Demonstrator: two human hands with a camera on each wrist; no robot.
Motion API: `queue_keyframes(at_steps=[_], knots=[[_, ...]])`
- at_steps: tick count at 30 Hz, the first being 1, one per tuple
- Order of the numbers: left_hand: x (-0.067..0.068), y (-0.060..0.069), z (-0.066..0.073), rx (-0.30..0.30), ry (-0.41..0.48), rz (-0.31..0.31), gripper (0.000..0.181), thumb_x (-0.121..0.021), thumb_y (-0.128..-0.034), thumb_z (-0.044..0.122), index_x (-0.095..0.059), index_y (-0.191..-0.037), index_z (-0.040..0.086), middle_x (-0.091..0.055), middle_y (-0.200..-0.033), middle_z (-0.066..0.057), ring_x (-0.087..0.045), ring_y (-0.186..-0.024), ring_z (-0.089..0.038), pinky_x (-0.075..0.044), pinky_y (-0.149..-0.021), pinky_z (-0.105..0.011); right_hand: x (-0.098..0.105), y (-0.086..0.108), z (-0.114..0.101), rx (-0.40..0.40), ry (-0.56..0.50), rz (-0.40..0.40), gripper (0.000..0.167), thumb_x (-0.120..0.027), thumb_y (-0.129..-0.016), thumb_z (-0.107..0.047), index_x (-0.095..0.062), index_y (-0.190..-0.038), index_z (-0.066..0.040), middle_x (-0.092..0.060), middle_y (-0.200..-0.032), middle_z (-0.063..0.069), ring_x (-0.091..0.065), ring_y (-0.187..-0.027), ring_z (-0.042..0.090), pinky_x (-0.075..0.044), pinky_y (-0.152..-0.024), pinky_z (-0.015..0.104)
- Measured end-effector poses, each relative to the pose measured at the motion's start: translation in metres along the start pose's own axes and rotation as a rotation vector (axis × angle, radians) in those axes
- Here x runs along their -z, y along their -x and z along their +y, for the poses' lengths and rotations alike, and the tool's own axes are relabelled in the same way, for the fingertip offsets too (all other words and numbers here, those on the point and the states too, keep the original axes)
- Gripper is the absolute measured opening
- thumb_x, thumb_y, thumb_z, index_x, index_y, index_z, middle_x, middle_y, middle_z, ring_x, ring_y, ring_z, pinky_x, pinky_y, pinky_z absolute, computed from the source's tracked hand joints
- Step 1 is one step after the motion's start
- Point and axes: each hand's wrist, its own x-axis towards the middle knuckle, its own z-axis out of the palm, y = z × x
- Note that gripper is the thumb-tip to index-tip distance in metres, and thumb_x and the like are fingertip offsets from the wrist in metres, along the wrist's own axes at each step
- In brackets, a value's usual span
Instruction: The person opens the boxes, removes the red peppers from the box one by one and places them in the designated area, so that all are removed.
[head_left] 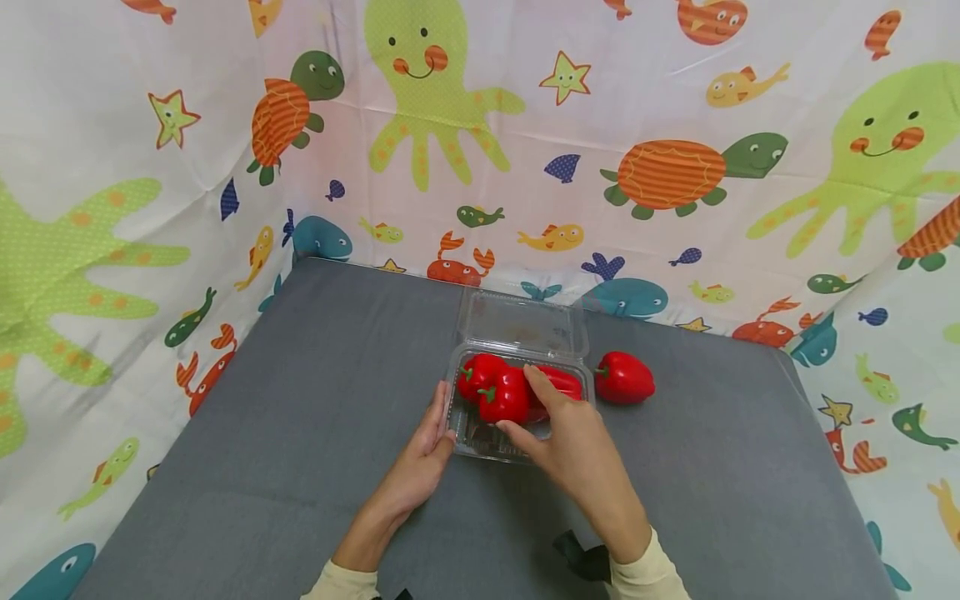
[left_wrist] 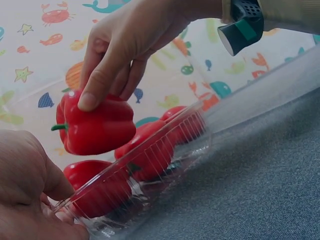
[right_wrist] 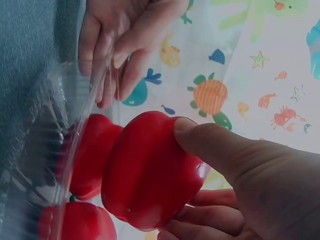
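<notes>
My right hand (head_left: 573,437) holds a red bell pepper (head_left: 504,398) above an open clear plastic clamshell container (head_left: 480,446). In the right wrist view, its thumb presses one side of the pepper and its fingers lie on the other. My left hand (head_left: 420,467) grips the container's left edge, thumb by the rim. More red peppers lie in the container, one at the left (head_left: 478,372) and one partly hidden behind my right hand (head_left: 562,382). Seen from the left wrist, the held pepper (left_wrist: 95,135) hangs over the tray with its green stem pointing left.
Another red bell pepper (head_left: 625,377) lies on the grey table (head_left: 337,375), just right of the container. The transparent lid (head_left: 521,323) is folded back toward the wall. A curtain (head_left: 480,167) printed with sea animals surrounds the table's back and sides.
</notes>
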Motion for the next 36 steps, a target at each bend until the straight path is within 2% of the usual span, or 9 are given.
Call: queue_keyframes(at_steps=[5, 8, 13, 16, 21, 26, 29, 33, 36], knots=[[0.0, 0.0, -0.001, 0.01, 0.014, -0.004, 0.074, -0.033, -0.1122, -0.002, 0.01, -0.17, 0.015, 0.008, -0.177, 0.005, 0.005, -0.162, -0.012, -0.007, -0.128, -0.035, 0.006, 0.0, 0.004, -0.007, 0.011, 0.035, 0.087, -0.096, -0.078, -0.034, -0.058, -0.152, -0.01, -0.079, -0.113, 0.016, -0.078, -0.093, 0.035, -0.064, -0.083, 0.047], [0.0, 0.0, -0.001, 0.005, 0.013, -0.007, 0.074, -0.032, -0.1121, -0.003, 0.011, -0.169, 0.015, 0.009, -0.177, 0.004, 0.006, -0.162, -0.014, -0.006, -0.129, -0.038, 0.009, 0.0, 0.006, -0.003, 0.006, 0.059, 0.088, -0.097, -0.077, -0.033, -0.058, -0.152, -0.009, -0.079, -0.11, 0.017, -0.078, -0.088, 0.034, -0.065, -0.081, 0.047], [0.0, 0.0, 0.0, 0.011, 0.008, -0.004, 0.074, -0.033, -0.1118, -0.002, 0.01, -0.169, 0.014, 0.008, -0.178, 0.002, 0.006, -0.162, -0.015, -0.006, -0.129, -0.04, 0.014, 0.0, 0.01, -0.008, 0.013, 0.075, 0.088, -0.096, -0.078, -0.034, -0.057, -0.153, -0.01, -0.08, -0.101, 0.013, -0.07, -0.066, 0.021, -0.066, -0.073, 0.04], [0.0, 0.0, 0.0, 0.022, 0.013, -0.003, 0.074, -0.034, -0.1119, -0.002, 0.01, -0.17, 0.015, 0.008, -0.177, 0.004, 0.005, -0.162, -0.012, -0.006, -0.128, -0.037, 0.017, 0.0, 0.013, -0.011, 0.019, 0.082, 0.088, -0.096, -0.078, -0.034, -0.057, -0.153, -0.01, -0.08, -0.1, 0.012, -0.065, -0.062, 0.015, -0.065, -0.07, 0.036], [0.0, -0.001, 0.0, 0.019, 0.024, 0.002, 0.074, -0.034, -0.112, -0.002, 0.01, -0.17, 0.016, 0.007, -0.177, 0.006, 0.004, -0.162, -0.011, -0.007, -0.128, -0.035, 0.022, 0.0, 0.016, -0.008, 0.017, 0.089, 0.087, -0.094, -0.08, -0.034, -0.056, -0.154, -0.01, -0.08, -0.106, 0.012, -0.065, -0.065, 0.015, -0.064, -0.066, 0.032], [0.0, -0.001, -0.002, 0.019, 0.026, 0.008, 0.075, -0.034, -0.1119, -0.002, 0.009, -0.17, 0.016, 0.007, -0.177, 0.006, 0.004, -0.162, -0.011, -0.007, -0.128, -0.034, 0.026, 0.001, 0.02, -0.015, 0.025, 0.094, 0.089, -0.094, -0.08, -0.033, -0.053, -0.156, -0.011, -0.074, -0.129, 0.016, -0.063, -0.063, 0.015, -0.065, -0.069, 0.036], [0.0, 0.0, -0.002, 0.019, 0.027, 0.01, 0.075, -0.034, -0.1118, -0.002, 0.009, -0.17, 0.016, 0.007, -0.177, 0.006, 0.004, -0.162, -0.011, -0.008, -0.128, -0.034, 0.029, 0.001, 0.022, -0.03, 0.019, 0.093, 0.091, -0.095, -0.079, -0.031, -0.052, -0.157, -0.011, -0.068, -0.139, 0.017, -0.075, -0.079, 0.026, -0.065, -0.079, 0.047], [0.0, 0.0, -0.001, 0.014, 0.027, 0.01, 0.074, -0.034, -0.1117, -0.003, 0.009, -0.17, 0.015, 0.006, -0.177, 0.005, 0.003, -0.162, -0.011, -0.008, -0.127, -0.032, 0.032, 0.001, 0.023, -0.058, 0.006, 0.1, 0.093, -0.095, -0.077, -0.029, -0.052, -0.157, -0.01, -0.067, -0.14, 0.018, -0.075, -0.109, 0.04, -0.062, -0.085, 0.056], [-0.001, 0.0, -0.001, 0.009, 0.027, 0.008, 0.074, -0.034, -0.1116, -0.003, 0.008, -0.17, 0.015, 0.006, -0.177, 0.005, 0.003, -0.162, -0.012, -0.008, -0.127, -0.033, 0.034, 0.001, 0.026, -0.066, 0.007, 0.106, 0.093, -0.096, -0.077, -0.027, -0.052, -0.157, -0.009, -0.067, -0.14, 0.018, -0.073, -0.113, 0.042, -0.061, -0.085, 0.057]])
